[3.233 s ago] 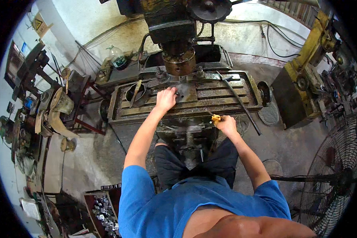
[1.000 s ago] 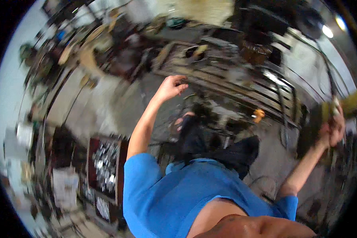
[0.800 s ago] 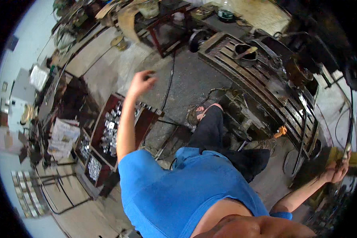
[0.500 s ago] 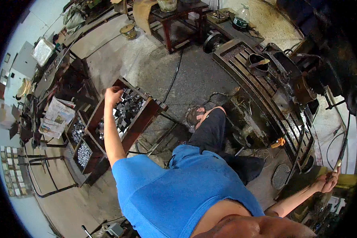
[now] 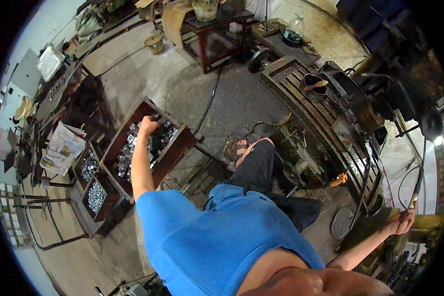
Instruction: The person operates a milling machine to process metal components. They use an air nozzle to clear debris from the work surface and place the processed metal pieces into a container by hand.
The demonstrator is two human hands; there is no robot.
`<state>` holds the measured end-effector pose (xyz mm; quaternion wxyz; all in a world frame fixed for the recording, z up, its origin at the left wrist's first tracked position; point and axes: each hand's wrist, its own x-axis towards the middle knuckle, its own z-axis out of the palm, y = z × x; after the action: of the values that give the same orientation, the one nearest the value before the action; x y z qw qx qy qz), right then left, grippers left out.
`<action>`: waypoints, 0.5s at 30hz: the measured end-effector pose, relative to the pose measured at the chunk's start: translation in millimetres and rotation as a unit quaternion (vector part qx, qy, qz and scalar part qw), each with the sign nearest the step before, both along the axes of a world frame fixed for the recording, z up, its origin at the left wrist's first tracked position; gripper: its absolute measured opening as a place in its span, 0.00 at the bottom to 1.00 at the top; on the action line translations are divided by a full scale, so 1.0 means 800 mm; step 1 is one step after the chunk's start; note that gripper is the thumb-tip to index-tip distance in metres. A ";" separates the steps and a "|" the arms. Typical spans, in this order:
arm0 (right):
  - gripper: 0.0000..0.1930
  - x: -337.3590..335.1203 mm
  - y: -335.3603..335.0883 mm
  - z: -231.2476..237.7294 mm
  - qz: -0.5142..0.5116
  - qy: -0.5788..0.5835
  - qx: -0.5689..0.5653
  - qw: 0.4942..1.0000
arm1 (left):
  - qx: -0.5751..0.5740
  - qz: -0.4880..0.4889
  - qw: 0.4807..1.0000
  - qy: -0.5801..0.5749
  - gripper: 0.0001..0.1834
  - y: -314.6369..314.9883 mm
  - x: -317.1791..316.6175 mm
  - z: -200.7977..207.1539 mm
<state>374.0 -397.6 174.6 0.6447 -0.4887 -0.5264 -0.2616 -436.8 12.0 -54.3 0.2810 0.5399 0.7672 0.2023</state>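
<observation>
My left hand (image 5: 149, 125) reaches into a brown wooden box (image 5: 170, 166) on the left, its fingers curled down among shiny metal blocks (image 5: 126, 160). What lies between those fingers is too small to make out. Far out to the right, my right hand (image 5: 404, 222) is closed round the pale lower end of a dark lever (image 5: 419, 185) beside a machine. Dark and silvery blocks lie loose in the box, heaped at both ends.
Two smaller compartments (image 5: 103, 213) of small metal parts adjoin the box, with newspaper (image 5: 64, 148) behind. A slotted machine bed (image 5: 325, 126) runs along the right, bearing a pot with a brush (image 5: 315, 85). A dark stool-like table (image 5: 202, 47) stands at the back. A cable (image 5: 213, 93) crosses the floor.
My left hand has come from the box's far left edge to lower among the blocks. My right hand keeps its grip on the lever. The whole view has shifted slightly.
</observation>
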 end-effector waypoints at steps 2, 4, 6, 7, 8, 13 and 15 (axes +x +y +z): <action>0.09 -0.022 0.011 0.012 -0.024 0.057 -0.013 0.998 | 0.011 -0.001 0.999 -0.034 0.15 0.012 -0.028 -0.043; 0.09 -0.004 -0.015 0.012 -0.047 0.027 -0.040 0.998 | 0.003 -0.022 0.999 -0.036 0.15 0.014 -0.006 -0.020; 0.08 -0.003 -0.021 0.006 0.015 0.144 -0.011 0.989 | 0.042 -0.025 0.998 0.030 0.16 0.000 0.027 0.018; 0.09 0.001 -0.012 0.015 -0.011 0.143 -0.004 0.990 | 0.069 -0.046 0.996 0.045 0.16 0.013 -0.023 -0.037; 0.08 -0.028 -0.001 0.029 0.028 0.127 0.019 0.991 | 0.039 -0.015 0.999 -0.015 0.16 0.009 -0.010 -0.025; 0.06 -0.050 0.015 0.051 0.063 0.060 0.026 0.996 | -0.005 -0.007 1.000 0.011 0.20 0.045 -0.022 -0.045; 0.08 -0.048 0.014 0.060 -0.001 0.111 0.001 0.994 | 0.051 0.018 0.992 -0.113 0.14 0.064 -0.063 -0.097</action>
<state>335.2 -386.5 222.7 0.6992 -0.5145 -0.4511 -0.2071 -487.6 62.9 -131.9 0.3347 0.5131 0.7287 0.3061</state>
